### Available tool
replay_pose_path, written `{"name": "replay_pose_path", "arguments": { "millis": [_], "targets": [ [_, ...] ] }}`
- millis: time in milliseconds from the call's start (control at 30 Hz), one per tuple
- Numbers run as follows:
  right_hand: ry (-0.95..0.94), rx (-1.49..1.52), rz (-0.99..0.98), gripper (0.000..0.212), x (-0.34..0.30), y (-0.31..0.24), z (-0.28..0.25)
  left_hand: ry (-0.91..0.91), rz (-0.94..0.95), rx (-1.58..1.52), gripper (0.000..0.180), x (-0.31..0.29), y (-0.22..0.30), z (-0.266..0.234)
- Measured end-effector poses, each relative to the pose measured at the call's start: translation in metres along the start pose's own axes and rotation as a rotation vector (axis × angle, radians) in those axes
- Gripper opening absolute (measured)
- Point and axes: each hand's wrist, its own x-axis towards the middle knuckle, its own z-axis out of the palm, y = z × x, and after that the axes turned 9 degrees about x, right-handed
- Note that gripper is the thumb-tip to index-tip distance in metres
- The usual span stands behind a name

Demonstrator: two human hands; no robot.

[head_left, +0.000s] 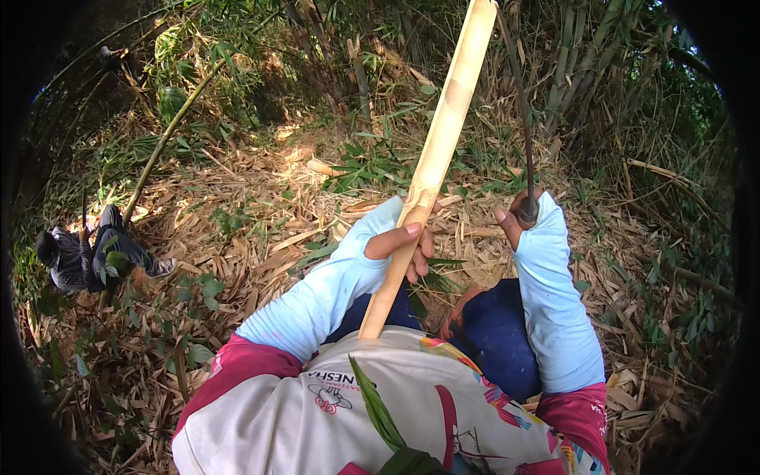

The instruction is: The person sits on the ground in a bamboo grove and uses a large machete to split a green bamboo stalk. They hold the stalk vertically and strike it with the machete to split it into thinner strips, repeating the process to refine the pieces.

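A long split length of pale bamboo (448, 131) slants up and away from my belly, its hollow inner face showing a node partway along. My left hand (402, 244) is wrapped round its lower part, thumb on top, and the near end rests at my shirt. In my right hand (519, 218) is a machete (523, 111), gripped at the handle; its dark, narrow blade, seen nearly edge-on, points up and away. The blade's tip comes close to the bamboo's far end at the top edge; whether they touch I cannot tell. Light blue sleeves cover both forearms.
Dry bamboo leaves and husks (261, 229) litter the ground. Another person (99, 249) is at the far left, a hand on a thin upright object, beside a leaning bamboo pole (170, 131). Dense bamboo stems (574, 59) stand behind. A green leaf (375, 404) lies against my shirt.
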Motion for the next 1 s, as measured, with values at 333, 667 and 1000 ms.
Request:
{"name": "replay_pose_path", "arguments": {
  "millis": [333,667,1000],
  "targets": [
    [-0.209,-0.606,-0.108,0.027,0.004,-0.027,-0.002,0.017,-0.033,0.230,0.054,-0.003,-0.012,0.014],
    [-0.339,-0.763,-0.346,0.015,-0.006,-0.051,0.003,-0.047,-0.064,0.399,0.044,-0.007,-0.018,0.027],
    [-0.205,-0.772,-0.182,0.018,-0.002,-0.042,-0.004,0.099,-0.004,0.987,0.040,-0.018,-0.010,0.033]
  ]
}}
